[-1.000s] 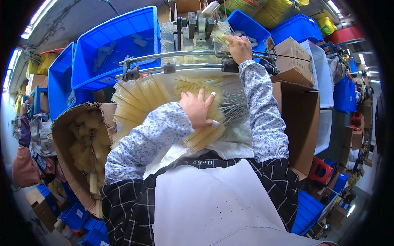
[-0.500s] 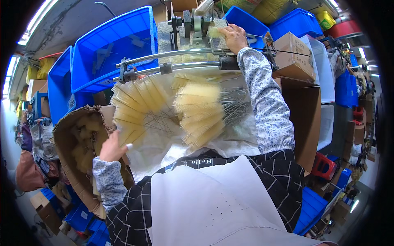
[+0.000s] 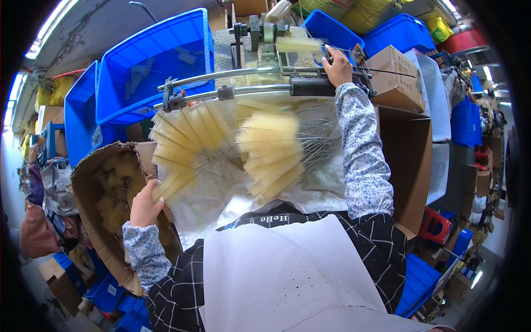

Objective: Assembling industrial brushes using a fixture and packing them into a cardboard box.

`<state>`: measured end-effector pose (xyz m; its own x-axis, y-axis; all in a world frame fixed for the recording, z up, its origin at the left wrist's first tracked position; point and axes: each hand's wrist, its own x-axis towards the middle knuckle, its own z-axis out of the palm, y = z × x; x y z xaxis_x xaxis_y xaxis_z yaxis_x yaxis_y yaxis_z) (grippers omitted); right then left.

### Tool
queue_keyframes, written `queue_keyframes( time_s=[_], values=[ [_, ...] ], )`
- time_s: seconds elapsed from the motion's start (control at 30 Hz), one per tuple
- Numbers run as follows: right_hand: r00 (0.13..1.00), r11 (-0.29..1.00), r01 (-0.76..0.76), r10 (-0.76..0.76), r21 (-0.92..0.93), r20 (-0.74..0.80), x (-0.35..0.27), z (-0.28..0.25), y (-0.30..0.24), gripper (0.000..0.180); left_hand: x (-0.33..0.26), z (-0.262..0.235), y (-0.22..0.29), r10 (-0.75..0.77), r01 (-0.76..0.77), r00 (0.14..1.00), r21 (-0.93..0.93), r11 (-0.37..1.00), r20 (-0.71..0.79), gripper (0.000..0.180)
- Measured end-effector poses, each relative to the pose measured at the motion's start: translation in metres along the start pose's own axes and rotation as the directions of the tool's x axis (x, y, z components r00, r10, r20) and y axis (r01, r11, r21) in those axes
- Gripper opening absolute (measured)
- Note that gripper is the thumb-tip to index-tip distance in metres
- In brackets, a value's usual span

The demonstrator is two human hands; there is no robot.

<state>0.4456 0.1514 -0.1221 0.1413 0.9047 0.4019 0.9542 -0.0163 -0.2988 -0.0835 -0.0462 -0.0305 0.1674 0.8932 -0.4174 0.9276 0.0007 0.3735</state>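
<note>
My left hand [image 3: 145, 207] is closed on the bristled end of the lowest brush [image 3: 175, 185] in a fanned pile of pale yellow wire-stemmed brushes. A second pile of brushes [image 3: 271, 145] lies to its right, with twisted metal stems pointing right. Up at the bench machine [image 3: 264, 46], my right hand [image 3: 338, 67] has its fingers curled round a dark part beside the sliding carriage. Just left of those fingers, one yellow brush [image 3: 298, 45] lies level in the machine. Its right end is partly hidden by the hand.
Two metal rails [image 3: 243, 90] cross in front of the machine. At the left, a cardboard box [image 3: 88, 221] holds more brushes, below a blue crate [image 3: 155, 66] with a few pale pieces. An open carton [image 3: 406, 160] stands beside my right forearm. White sheeting [image 3: 213, 202] lies under the piles.
My right hand has moved right and slightly down, uncovering the brush in the machine. My left hand, spread before, has shifted a little and closed on a brush end.
</note>
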Motion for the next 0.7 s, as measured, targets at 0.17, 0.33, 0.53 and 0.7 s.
queue_keyframes(
  time_s=[0.17,0.33,0.53,0.7],
  values=[
    [0.999,0.998,0.047,-0.046,0.032,-0.026,0.0,0.014,-0.039,0.035,0.002,-0.008,0.003,-0.093,0.091,0.996,0.237,0.967,-0.004,0.043],
    [0.999,0.999,0.041,-0.041,0.005,0.004,-0.001,0.028,-0.093,0.033,0.005,-0.018,0.016,-0.046,0.046,0.999,0.002,0.999,0.011,0.044],
    [0.999,0.999,0.021,-0.019,-0.046,0.046,-0.005,0.028,-0.121,0.031,0.012,-0.056,0.041,-0.052,0.058,0.998,-0.164,0.985,0.038,0.036],
    [0.995,1.0,0.012,-0.013,0.005,0.102,-0.002,0.018,-0.084,0.035,0.016,-0.066,0.033,0.015,0.018,0.997,-0.426,0.905,0.075,0.029]
  ],
)
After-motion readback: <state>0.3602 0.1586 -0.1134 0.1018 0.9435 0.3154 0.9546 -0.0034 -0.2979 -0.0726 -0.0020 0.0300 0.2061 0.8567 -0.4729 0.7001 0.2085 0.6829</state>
